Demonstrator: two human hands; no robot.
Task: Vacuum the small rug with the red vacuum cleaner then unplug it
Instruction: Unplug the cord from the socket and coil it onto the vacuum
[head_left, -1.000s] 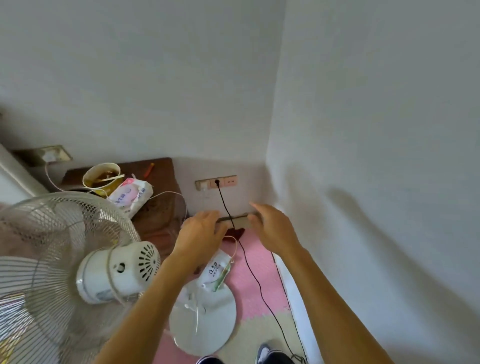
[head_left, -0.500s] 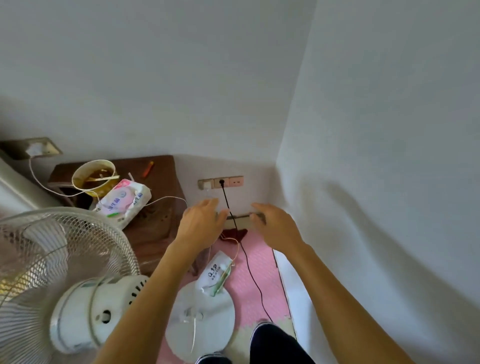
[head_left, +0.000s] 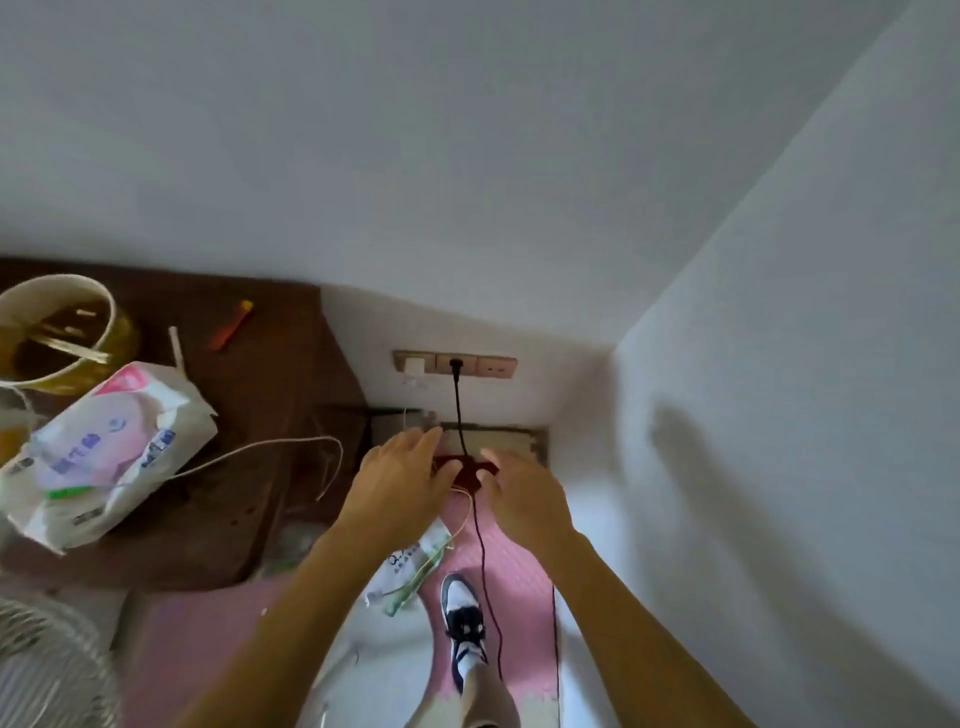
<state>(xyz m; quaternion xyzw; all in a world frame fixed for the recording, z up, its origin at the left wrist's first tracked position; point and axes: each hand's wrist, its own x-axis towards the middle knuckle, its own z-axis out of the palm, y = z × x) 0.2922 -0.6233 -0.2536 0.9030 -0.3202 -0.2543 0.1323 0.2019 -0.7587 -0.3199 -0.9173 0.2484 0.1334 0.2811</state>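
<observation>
- White walls (head_left: 467, 156) meet in a corner above a pink mat (head_left: 519, 561).
- Between the two thumbs lies a dark red shape (head_left: 465, 470), too blurred to name; whether either hand touches it I cannot tell.
- A fan (head_left: 47, 670) is cut off at the lower left edge, and both forearms run out of the bottom of the view.
- The left hand (head_left: 400, 480) reaches forward and down, back upward, fingers straight and apart, holding nothing.
- The right hand (head_left: 527, 491) is level with it and just beside it, fingers loosely spread, also holding nothing.
- The black plug (head_left: 456, 365) sits in the middle of the socket plate (head_left: 496, 366) low on the far wall.
- Its cord (head_left: 480, 545) drops between the hands and runs along the mat to the right of a shoe (head_left: 465, 618).
- A tan panel (head_left: 498, 441) lies against the wall just beyond the fingertips.
- Left of the hands stands a brown nightstand (head_left: 270, 395) with a bowl (head_left: 110, 317), a wipes pack (head_left: 104, 452) and an orange stick (head_left: 231, 325).
- A white cable (head_left: 270, 449) loops off the nightstand's edge, close to the left hand.
- A crumpled packet (head_left: 410, 566) lies under the left wrist.
</observation>
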